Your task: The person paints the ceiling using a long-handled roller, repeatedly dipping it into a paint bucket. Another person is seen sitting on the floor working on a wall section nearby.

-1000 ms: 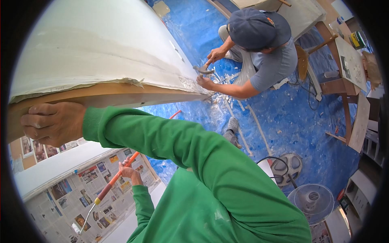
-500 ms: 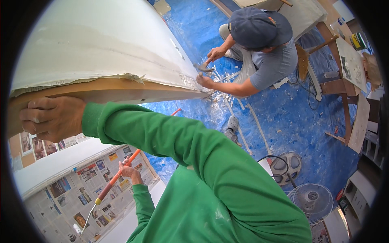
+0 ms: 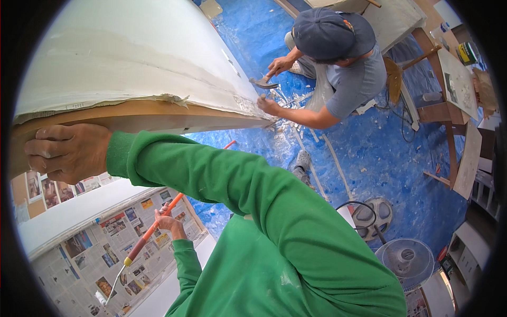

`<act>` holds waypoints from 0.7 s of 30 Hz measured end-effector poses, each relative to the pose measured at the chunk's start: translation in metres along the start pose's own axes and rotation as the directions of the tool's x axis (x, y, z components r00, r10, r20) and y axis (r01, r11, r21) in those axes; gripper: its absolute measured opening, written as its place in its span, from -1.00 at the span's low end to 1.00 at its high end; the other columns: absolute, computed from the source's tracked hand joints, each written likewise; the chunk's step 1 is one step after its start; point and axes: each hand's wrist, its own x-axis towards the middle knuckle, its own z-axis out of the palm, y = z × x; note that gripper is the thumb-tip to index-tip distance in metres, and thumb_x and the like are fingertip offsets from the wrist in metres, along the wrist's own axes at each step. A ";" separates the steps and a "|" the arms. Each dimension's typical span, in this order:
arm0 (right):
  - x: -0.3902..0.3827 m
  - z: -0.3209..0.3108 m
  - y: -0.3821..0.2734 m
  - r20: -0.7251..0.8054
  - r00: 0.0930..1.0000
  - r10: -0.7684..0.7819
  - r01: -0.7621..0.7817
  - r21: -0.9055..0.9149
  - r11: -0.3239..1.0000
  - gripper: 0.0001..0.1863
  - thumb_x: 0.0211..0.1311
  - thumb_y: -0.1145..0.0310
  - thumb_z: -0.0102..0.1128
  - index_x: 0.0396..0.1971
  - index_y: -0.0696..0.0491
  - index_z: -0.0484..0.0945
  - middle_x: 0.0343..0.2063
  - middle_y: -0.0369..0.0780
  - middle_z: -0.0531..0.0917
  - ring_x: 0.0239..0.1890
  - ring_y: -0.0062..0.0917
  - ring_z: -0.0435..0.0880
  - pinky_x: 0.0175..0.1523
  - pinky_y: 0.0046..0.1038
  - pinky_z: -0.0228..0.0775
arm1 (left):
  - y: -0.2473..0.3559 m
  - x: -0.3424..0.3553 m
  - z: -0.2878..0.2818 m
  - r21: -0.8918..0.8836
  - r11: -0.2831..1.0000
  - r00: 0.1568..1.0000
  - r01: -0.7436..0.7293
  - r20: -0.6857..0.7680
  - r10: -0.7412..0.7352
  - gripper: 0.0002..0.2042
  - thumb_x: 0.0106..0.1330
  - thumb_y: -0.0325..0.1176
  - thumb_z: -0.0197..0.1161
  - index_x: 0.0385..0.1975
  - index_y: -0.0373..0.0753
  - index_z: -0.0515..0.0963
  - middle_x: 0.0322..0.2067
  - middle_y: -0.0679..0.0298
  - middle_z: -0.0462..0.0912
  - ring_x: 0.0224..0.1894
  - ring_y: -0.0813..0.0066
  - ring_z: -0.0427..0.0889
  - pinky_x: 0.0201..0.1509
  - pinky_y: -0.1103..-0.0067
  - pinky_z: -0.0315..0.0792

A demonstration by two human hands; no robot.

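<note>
My right hand (image 3: 66, 153), at the end of the green sleeve crossing the view, grips the wooden edge (image 3: 134, 115) beneath a pale panel (image 3: 137, 58) with a torn paper lip. My left hand (image 3: 165, 221) is closed on the orange pole of a paint roller (image 3: 141, 244); the small white roller head (image 3: 101, 297) hangs over newspaper-covered surface (image 3: 84, 269) at lower left. At the panel's far end a crouching co-worker (image 3: 355, 84) in cap and blue-grey shirt holds a hammer (image 3: 262, 83), the other hand by the panel edge.
Blue plastic sheeting (image 3: 380, 164) covers the floor, with white debris (image 3: 290, 127) and strips. A fan (image 3: 405, 259) with a cable stands lower right. Wooden furniture pieces (image 3: 459, 158) and a tub (image 3: 466, 53) crowd the right side. The co-worker's clog (image 3: 302, 158) shows centre.
My right hand and the wooden edge appear slightly higher in the picture. The co-worker's head and hammer have shifted slightly left. My grip on the roller is the same.
</note>
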 end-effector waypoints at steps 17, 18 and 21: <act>0.002 -0.006 0.004 0.024 0.999 -0.034 0.034 0.020 0.999 -0.90 -0.17 0.26 0.19 -0.61 -0.12 0.65 -0.13 -0.38 0.54 0.17 -0.42 0.35 0.33 -0.36 0.16 | -0.010 0.005 -0.009 -0.035 0.999 0.999 -0.002 0.035 0.003 -0.73 0.37 -0.32 -0.03 -0.61 -0.20 0.30 -0.64 0.19 0.47 -0.30 0.04 0.68 0.06 0.23 0.53; 0.002 -0.006 0.005 0.036 0.999 -0.039 0.038 0.033 0.999 -0.90 -0.16 0.26 0.19 -0.61 -0.11 0.64 -0.14 -0.37 0.55 0.17 -0.42 0.36 0.33 -0.35 0.17 | -0.012 0.008 -0.012 -0.035 0.999 0.999 0.003 0.040 -0.002 -0.73 0.37 -0.31 -0.02 -0.61 -0.20 0.30 -0.64 0.19 0.47 -0.30 0.06 0.68 0.03 0.25 0.54; 0.003 -0.003 0.006 -0.016 1.000 -0.015 0.015 0.042 0.999 -0.91 -0.14 0.27 0.19 -0.60 -0.09 0.62 -0.11 -0.36 0.55 0.19 -0.40 0.36 0.33 -0.32 0.18 | -0.008 0.007 -0.005 -0.036 0.999 0.999 0.008 0.037 -0.007 -0.73 0.37 -0.31 -0.01 -0.61 -0.20 0.30 -0.64 0.19 0.47 -0.34 0.10 0.69 -0.08 0.31 0.58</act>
